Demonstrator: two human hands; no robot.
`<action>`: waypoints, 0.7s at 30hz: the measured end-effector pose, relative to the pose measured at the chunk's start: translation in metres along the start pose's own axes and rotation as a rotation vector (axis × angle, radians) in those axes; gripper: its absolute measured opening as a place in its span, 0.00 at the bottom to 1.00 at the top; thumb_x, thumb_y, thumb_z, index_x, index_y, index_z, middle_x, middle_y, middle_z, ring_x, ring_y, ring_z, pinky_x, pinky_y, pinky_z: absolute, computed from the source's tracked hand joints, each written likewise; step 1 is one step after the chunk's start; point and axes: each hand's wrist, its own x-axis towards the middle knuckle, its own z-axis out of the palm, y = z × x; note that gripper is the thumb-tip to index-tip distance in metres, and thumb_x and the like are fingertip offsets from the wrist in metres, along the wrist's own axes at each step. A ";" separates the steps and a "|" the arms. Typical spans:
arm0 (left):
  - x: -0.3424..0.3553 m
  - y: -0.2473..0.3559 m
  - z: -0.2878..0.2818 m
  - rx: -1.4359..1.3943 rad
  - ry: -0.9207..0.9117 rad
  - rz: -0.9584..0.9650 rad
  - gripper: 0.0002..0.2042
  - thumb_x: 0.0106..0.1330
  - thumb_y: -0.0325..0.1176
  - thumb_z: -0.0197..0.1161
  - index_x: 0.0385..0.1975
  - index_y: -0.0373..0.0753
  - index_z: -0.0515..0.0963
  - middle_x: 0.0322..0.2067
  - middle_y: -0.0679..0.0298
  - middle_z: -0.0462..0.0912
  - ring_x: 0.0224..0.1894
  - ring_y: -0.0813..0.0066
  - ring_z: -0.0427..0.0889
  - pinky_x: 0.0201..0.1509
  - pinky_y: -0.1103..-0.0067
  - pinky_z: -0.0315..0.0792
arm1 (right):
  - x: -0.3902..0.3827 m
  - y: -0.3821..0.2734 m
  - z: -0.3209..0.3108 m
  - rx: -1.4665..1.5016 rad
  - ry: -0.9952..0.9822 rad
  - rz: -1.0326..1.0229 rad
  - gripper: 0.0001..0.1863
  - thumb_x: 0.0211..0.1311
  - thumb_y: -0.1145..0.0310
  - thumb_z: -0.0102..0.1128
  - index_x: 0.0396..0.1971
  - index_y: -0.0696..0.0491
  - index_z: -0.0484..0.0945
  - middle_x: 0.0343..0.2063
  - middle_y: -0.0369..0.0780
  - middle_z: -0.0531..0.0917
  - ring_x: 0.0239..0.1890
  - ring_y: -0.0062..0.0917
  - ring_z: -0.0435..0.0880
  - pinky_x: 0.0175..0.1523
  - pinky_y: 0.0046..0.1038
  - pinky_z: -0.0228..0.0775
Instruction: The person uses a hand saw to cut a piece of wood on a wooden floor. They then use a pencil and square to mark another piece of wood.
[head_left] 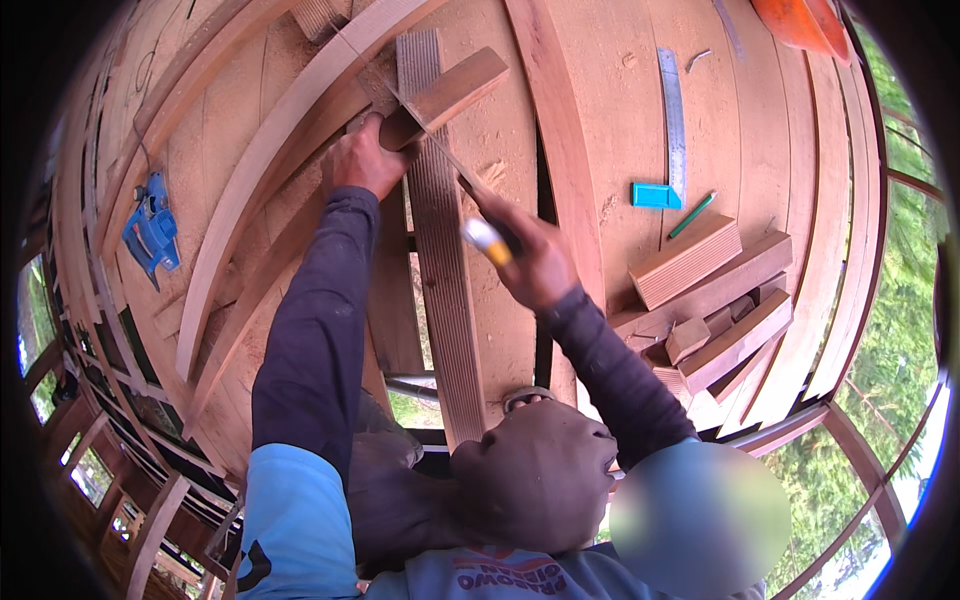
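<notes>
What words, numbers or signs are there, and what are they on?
Blue shirt: upside-down printing across the chest; I won't copy its words.
Turquoise-handled square: any marks on it are too small to read.
Blue power tool: any label is too small to read.

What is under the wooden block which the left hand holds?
A grooved board passes beneath the block and shows on both sides of it. The part directly below is covered by the block, so it cannot be seen.
</notes>
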 end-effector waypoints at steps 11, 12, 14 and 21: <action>-0.012 -0.011 -0.005 -0.038 0.021 -0.027 0.29 0.52 0.59 0.76 0.44 0.42 0.81 0.39 0.47 0.89 0.45 0.42 0.88 0.51 0.56 0.80 | -0.124 -0.004 -0.061 -0.089 -0.075 0.105 0.22 0.62 0.75 0.73 0.57 0.59 0.81 0.54 0.53 0.86 0.57 0.39 0.88 0.63 0.34 0.78; -0.007 -0.004 -0.007 0.008 0.020 -0.037 0.31 0.52 0.61 0.76 0.46 0.42 0.81 0.40 0.47 0.89 0.46 0.43 0.87 0.51 0.56 0.80 | -0.081 0.005 -0.039 -0.033 -0.027 0.079 0.22 0.62 0.77 0.71 0.56 0.60 0.81 0.54 0.51 0.87 0.57 0.39 0.88 0.61 0.33 0.79; 0.002 0.001 0.001 -0.018 0.081 0.042 0.31 0.52 0.62 0.75 0.48 0.44 0.82 0.41 0.49 0.89 0.46 0.43 0.87 0.51 0.57 0.80 | 0.009 0.013 0.000 0.059 0.021 -0.076 0.26 0.62 0.77 0.71 0.61 0.58 0.78 0.56 0.47 0.86 0.59 0.36 0.86 0.63 0.30 0.78; 0.000 -0.021 -0.008 -0.033 0.052 0.003 0.27 0.52 0.59 0.75 0.42 0.45 0.82 0.37 0.49 0.89 0.44 0.44 0.88 0.49 0.56 0.81 | -0.114 0.004 -0.048 -0.129 0.003 -0.087 0.27 0.61 0.73 0.74 0.62 0.51 0.80 0.47 0.50 0.89 0.48 0.43 0.91 0.51 0.37 0.85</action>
